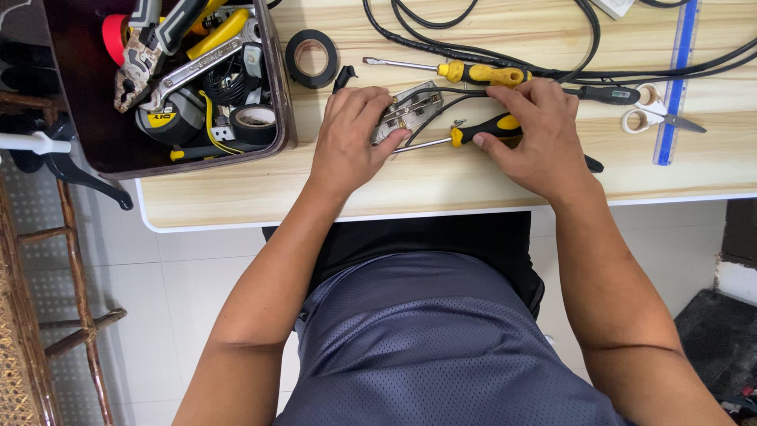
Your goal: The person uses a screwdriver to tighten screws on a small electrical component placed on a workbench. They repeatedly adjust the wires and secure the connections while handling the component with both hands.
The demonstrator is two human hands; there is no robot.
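The left hand (347,138) presses flat, fingers spread, on a small metal-and-white electrical part (406,110) on the wooden table (473,185). The right hand (536,138) curls over the yellow-and-black screwdriver (481,130), tip aimed at the part; its grip is partly hidden. Holding the part firmly and keeping the blade square should help. Beyond lie a second screwdriver (473,73), black cables (489,47), tape roll (311,57), scissors (654,114), and a toolbox (276,95).

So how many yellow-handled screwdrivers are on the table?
2: one screwdriver lies above the hands, another under the right hand. The toolbox may hide more.
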